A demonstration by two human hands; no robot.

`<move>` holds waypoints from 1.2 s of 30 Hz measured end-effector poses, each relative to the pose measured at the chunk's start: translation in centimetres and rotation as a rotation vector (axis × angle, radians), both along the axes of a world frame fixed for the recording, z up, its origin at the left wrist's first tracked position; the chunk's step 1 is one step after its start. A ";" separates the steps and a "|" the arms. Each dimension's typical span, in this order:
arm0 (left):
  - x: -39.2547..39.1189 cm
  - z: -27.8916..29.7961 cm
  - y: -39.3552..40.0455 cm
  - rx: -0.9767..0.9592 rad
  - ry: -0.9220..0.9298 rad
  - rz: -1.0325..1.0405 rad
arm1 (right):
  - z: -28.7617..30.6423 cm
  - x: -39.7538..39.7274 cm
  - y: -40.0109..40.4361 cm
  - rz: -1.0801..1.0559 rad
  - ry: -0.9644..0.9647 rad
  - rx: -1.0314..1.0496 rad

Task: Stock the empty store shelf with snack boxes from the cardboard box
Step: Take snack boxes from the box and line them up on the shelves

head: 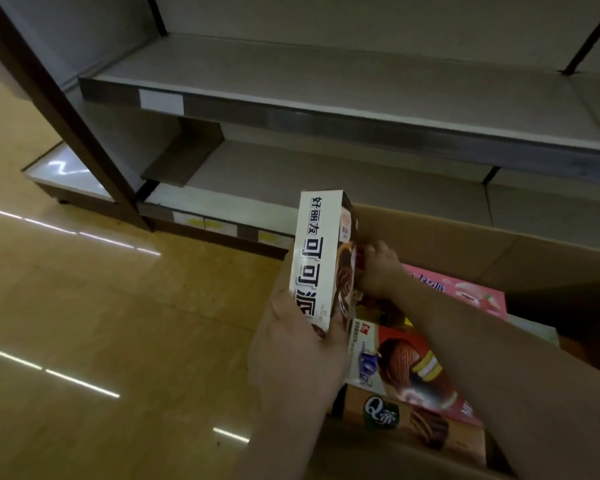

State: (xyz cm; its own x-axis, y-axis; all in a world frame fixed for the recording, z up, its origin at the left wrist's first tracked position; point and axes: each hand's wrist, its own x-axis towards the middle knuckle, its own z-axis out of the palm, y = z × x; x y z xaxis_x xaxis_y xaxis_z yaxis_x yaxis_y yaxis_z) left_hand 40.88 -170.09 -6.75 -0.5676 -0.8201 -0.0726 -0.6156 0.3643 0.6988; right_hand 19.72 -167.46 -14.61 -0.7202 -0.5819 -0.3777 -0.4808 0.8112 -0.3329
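- While the left hand (pixel 293 344) grips the bottom end of a white snack box (pixel 317 258), the box stands nearly upright at the centre of the frame, its narrow side with large dark lettering facing the camera and a chocolate picture on its right face.
- Its thumb lies curled over the lower lettered side, and the other fingers wrap around behind, out of sight.
- Just right of that box, the right hand (pixel 378 268) reaches down into the cardboard box (pixel 465 244); its fingers are curled around something red low against the white box, though what it grips I cannot tell.
- Filling the lower right of the frame, the open cardboard box has its far wall rising behind the hands.
- Inside it lie more snack boxes: a pink one (pixel 465 292) toward the right, a white-and-red one with a chocolate cake picture (pixel 406 365) below the right forearm, and a brown one with a green logo (pixel 406 424) nearest the bottom edge.
- Across the upper half of the frame runs the grey shelf (pixel 326 74), with a white label on its front rail at upper left.
- Beneath it sits a lower shelf board (pixel 274 174) carrying yellow price tags along its front edge.
- Tan glossy floor (pixel 84 306) fills the left side, streaked with bright light reflections.
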 end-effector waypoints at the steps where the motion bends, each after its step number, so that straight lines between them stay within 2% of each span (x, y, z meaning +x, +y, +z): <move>1: 0.0 0.0 0.1 0.000 0.006 -0.006 | 0.0 0.0 0.2 0.045 0.054 0.041; 3: 0.1 -0.2 0.1 0.001 0.001 -0.010 | -0.3 -0.2 0.2 0.067 0.102 0.080; 8: -0.1 -0.4 -0.2 0.047 0.001 -0.013 | -0.9 0.7 1.0 -0.038 0.151 0.086; 12: -0.3 -0.6 -0.6 0.097 0.011 -0.009 | -0.5 1.5 2.3 -0.117 0.157 -0.031; 14: -0.5 -0.8 -0.8 0.133 0.046 -0.027 | 1.0 1.6 3.6 -0.284 -0.025 -0.230; 18: -1.0 -0.6 -1.1 0.291 0.128 -0.045 | 5.2 1.8 8.7 -0.971 -0.743 -0.845; 19: -1.0 -0.7 -1.2 0.330 0.147 -0.041 | 5.8 2.2 10.0 -1.089 -0.883 -0.936; 21: -1.7 -0.5 -0.7 0.415 0.201 -0.021 | 6.8 3.1 13.1 -1.202 -1.031 -1.074; 25: -4.0 0.6 1.6 0.790 0.370 0.058 | 6.7 5.9 17.9 -1.225 -1.117 -1.293; 27: -5.0 0.8 2.8 0.909 0.396 0.085 | 6.3 6.9 19.3 -1.208 -1.162 -1.376; 31: -6.2 0.7 5.4 1.008 0.420 0.045 | 5.7 6.6 21.2 -1.283 -1.187 -1.453; 36: -6.8 0.6 7.8 0.994 0.407 -0.017 | 5.8 6.5 21.9 -1.286 -1.193 -1.482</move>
State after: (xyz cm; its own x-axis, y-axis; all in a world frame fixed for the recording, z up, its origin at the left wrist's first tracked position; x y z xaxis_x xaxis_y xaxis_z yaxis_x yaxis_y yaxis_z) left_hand 34.08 -162.32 -6.18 -0.7108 -0.4893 -0.5054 -0.2696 -0.4742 0.8381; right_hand 26.22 -145.54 -8.85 -0.6696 -0.3403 -0.6601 0.7076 -0.5623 -0.4279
